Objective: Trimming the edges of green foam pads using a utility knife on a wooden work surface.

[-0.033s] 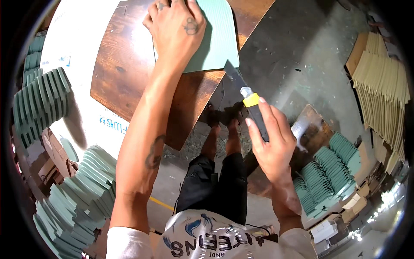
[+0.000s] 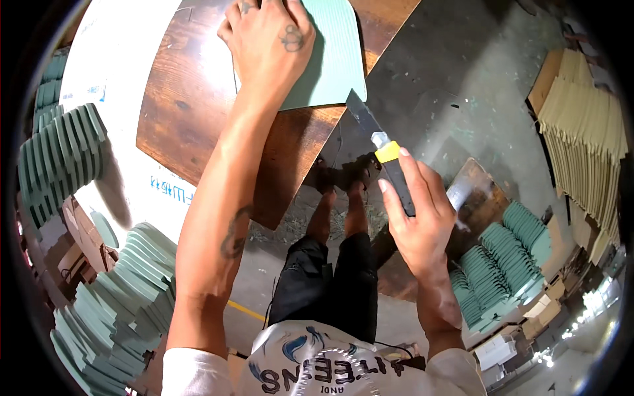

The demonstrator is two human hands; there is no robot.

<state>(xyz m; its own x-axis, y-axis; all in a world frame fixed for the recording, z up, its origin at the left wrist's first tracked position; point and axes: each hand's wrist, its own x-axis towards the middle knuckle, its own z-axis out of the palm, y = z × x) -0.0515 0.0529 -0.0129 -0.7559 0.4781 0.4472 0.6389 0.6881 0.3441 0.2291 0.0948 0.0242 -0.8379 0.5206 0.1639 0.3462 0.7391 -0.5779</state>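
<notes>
Pressed down on a pale green ribbed foam sheet point(image 2: 333, 63) is my left hand point(image 2: 271, 43), its fingers apart and partly cut off by the top edge of the view. The sheet lies on a brown wooden board point(image 2: 185, 105), near the board's right edge. A utility knife point(image 2: 398, 181) with a black body, a yellow collar and a long exposed blade is gripped in my right hand point(image 2: 421, 221). Its blade tip is at the sheet's lower right corner; whether it touches the sheet I cannot tell.
Under the board is a white printed surface point(image 2: 109, 142). Stacks of green foam pieces point(image 2: 119, 297) stand at the left, and more green stacks point(image 2: 489, 270) at the lower right. A tall cream-coloured stack point(image 2: 581, 138) is at the far right. My feet stand among scraps on the concrete floor point(image 2: 429, 86).
My right hand and the knife have shifted very slightly to the right. The left hand holds its place on the foam sheet.
</notes>
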